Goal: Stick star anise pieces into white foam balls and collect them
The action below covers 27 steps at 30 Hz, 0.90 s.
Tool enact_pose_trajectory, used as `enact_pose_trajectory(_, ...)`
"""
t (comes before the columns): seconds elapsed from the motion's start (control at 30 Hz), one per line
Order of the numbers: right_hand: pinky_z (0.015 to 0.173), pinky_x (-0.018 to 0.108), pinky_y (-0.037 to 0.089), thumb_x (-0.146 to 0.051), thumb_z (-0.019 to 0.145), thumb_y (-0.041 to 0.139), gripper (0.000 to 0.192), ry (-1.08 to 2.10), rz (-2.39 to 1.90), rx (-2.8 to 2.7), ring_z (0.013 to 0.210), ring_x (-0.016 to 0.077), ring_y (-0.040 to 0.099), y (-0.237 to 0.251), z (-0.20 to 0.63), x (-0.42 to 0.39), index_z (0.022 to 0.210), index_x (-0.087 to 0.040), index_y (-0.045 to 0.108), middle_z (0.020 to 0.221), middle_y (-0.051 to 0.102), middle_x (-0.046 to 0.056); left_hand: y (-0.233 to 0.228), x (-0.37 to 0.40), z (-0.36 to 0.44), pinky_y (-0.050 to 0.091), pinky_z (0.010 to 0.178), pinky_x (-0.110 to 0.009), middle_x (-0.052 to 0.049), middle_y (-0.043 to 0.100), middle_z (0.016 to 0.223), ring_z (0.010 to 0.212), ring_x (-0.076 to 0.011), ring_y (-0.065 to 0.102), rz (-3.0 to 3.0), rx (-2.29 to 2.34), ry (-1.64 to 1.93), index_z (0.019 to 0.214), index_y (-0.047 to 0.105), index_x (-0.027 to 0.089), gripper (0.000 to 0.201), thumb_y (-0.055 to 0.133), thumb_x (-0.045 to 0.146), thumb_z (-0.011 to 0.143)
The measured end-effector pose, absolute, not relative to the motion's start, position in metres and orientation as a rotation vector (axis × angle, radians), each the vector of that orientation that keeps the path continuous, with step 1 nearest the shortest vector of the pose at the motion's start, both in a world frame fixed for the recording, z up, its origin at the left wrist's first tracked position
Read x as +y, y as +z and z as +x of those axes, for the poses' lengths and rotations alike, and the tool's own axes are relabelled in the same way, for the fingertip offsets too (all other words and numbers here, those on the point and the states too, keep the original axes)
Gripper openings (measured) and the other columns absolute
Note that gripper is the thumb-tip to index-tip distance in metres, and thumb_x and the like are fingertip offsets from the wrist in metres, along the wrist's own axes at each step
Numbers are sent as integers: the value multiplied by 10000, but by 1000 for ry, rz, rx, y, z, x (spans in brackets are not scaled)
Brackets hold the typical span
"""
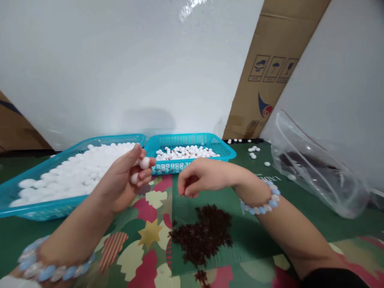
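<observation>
A white ball point(144, 163) sits pinched at the fingertips of the left hand point(126, 184), raised near the table's middle, with more balls curled in the palm. The right hand point(198, 180), fingers bunched and seemingly empty, hovers above the dark brown pile point(204, 234). Fitting a brown piece to a ball seems in hand; picking one demands a fine pinch. Two blue baskets point(210, 141) of balls line the far edge.

Handling pictograms on cardboard box point(271, 60)

wall point(120, 60): plain white, evenly lit | cardboard sheet point(270, 68) – leaning against it | tablecloth point(246, 236) – green, patterned
</observation>
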State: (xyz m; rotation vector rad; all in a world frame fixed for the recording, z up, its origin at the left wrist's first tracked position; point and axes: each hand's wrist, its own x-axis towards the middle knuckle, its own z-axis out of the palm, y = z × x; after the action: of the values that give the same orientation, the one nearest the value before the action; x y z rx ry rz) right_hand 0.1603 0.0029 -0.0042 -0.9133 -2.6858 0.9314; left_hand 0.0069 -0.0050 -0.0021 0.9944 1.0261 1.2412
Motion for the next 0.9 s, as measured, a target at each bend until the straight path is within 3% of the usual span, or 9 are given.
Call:
enact_pose_trajectory(0.13, 571, 189, 359, 5, 632, 447, 149, 780, -927, -2910, 605, 72, 461, -19, 166, 9, 642, -96, 556, 654, 532, 15, -9, -4, 9, 250, 300, -95, 27, 404, 497, 345, 2, 319, 1002, 1010, 1317, 586, 409, 166, 107, 349, 111, 655)
enact_pose_trajectory(0.3, 600, 205, 349, -35, 631, 491, 114, 756, -857, -3076, 659, 96, 465, -38, 179, 12, 655, -102, 580, 782, 532, 51, -18, -3, 11, 298, 320, -86, 15, 428, 537, 386, -15, 373, 963, 1049, 1354, 714, 439, 183, 213, 359, 37, 580)
enact_pose_trajectory(0.43, 615, 167, 349, -52, 667, 464, 129, 751, -783, -3120, 668, 76, 467, -48, 182, 12, 714, -100, 575, 771, 539, 36, -24, -1, 11, 307, 322, -91, 15, 449, 530, 357, -14, 368, 909, 1109, 1339, 791, 396, 197, 278, 342, 12, 590)
enact_pose_trajectory(0.6, 611, 176, 350, -58, 669, 457, 142, 672, -806, -3105, 643, 79, 455, -53, 178, 10, 751, -108, 562, 743, 537, 24, -33, -1, 10, 407, 434, -131, -27, 561, 653, 498, -69, 505, 974, 1156, 1213, 699, 412, 166, 185, 406, 24, 580)
enact_pose_trajectory(0.77, 581, 205, 351, -82, 672, 451, 241, 585, -839, -3091, 664, 110, 450, -56, 173, 4, 904, -125, 500, 776, 533, 44, -40, -2, 11, 441, 541, -149, -23, 591, 702, 605, -101, 552, 1016, 1042, 1149, 597, 431, 167, 162, 486, 31, 528)
enact_pose_trajectory(0.9, 566, 210, 341, -61, 676, 411, 231, 528, -837, -3089, 647, 114, 447, -58, 170, 1, 864, -140, 522, 751, 534, 42, -44, -3, 11, 445, 539, -140, -16, 598, 699, 650, -118, 559, 1009, 973, 1143, 566, 440, 162, 187, 509, 11, 479)
